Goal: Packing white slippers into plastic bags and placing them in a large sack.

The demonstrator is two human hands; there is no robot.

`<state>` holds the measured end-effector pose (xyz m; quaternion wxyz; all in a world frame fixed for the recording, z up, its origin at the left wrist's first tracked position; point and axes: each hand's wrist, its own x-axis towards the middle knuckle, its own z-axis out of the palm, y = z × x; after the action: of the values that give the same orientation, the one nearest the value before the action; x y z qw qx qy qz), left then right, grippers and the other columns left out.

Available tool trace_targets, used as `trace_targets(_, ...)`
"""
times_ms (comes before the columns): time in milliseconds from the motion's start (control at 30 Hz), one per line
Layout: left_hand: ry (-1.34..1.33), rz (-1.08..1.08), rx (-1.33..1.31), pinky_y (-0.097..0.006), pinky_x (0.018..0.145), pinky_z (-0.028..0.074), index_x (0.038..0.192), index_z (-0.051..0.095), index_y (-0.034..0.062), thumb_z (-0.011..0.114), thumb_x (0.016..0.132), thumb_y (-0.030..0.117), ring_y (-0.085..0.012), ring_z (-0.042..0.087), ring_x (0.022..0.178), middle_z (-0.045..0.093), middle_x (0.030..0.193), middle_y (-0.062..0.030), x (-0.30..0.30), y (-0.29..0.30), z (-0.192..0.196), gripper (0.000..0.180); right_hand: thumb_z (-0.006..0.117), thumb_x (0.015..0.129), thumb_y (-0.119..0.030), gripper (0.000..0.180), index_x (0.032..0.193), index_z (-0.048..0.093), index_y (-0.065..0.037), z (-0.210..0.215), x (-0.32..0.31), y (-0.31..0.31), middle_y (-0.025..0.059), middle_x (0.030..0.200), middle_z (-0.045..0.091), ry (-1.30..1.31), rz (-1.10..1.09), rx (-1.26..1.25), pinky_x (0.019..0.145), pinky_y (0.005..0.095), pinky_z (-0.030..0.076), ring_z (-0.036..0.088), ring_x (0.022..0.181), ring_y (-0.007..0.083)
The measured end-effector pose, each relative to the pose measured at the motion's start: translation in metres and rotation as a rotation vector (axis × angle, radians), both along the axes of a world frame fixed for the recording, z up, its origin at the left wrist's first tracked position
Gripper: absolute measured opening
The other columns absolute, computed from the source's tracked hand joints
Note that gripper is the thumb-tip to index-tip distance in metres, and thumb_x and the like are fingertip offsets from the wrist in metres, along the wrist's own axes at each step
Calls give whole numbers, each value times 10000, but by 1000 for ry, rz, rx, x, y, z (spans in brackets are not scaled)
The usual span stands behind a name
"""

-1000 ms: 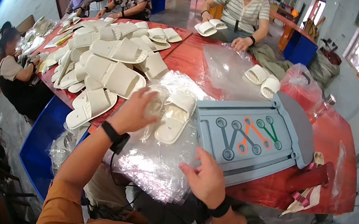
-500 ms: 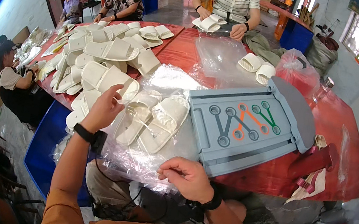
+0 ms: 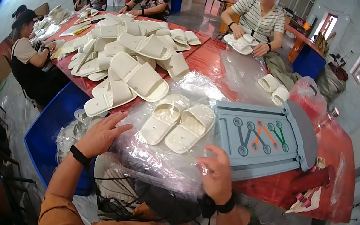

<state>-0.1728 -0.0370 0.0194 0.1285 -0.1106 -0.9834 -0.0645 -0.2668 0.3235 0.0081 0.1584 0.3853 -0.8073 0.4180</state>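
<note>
Your left hand (image 3: 101,134) is lying open-palmed on the stack of clear plastic bags (image 3: 155,155), while your right hand (image 3: 216,174) is pinching their near edge. A pair of white slippers (image 3: 177,121) is sitting on top, just beside the grey tray (image 3: 259,140) on the red table (image 3: 342,150).

I saw rust-orange sleeves rolled to the elbows on both forearms. A black band circled the wrist of the left hand (image 3: 101,134), and another black band sat below the right hand (image 3: 217,176). Both hands were bare, ungloved.
</note>
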Motion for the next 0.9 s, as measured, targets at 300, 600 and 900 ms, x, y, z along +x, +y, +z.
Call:
trace_targets(300, 2, -379, 289, -457, 1101, 356, 1138, 699, 124, 726, 810, 233, -347, 470, 1317, 550, 1366, -166, -1, 13, 5, 347, 659, 872, -39, 145, 1016, 679, -38, 6, 1, 9, 141, 1177, 666, 35, 245, 37, 981, 403, 461, 585, 1186, 349)
trace_targets(600, -117, -49, 1354, -283, 647, 533, 906, 661, -38, 492, 1025, 238, -169, 673, 683, 685, 754, -106, 7, 17, -23, 345, 507, 1033, -228, 306, 998, 662, 34, -8, 18, 27, 98, 854, 725, -779, 41, -302, 714, 252, 519, 681, 759, 120)
trace_targets(900, -297, 216, 1322, -249, 531, 492, 1022, 600, -9, 642, 937, 134, -105, 579, 570, 583, 777, -28, 11, 30, -25, 172, 544, 1002, -142, 190, 1030, 619, 31, -13, 32, 15, 33, 726, 616, -938, -177, -330, 579, 262, 545, 659, 662, 126)
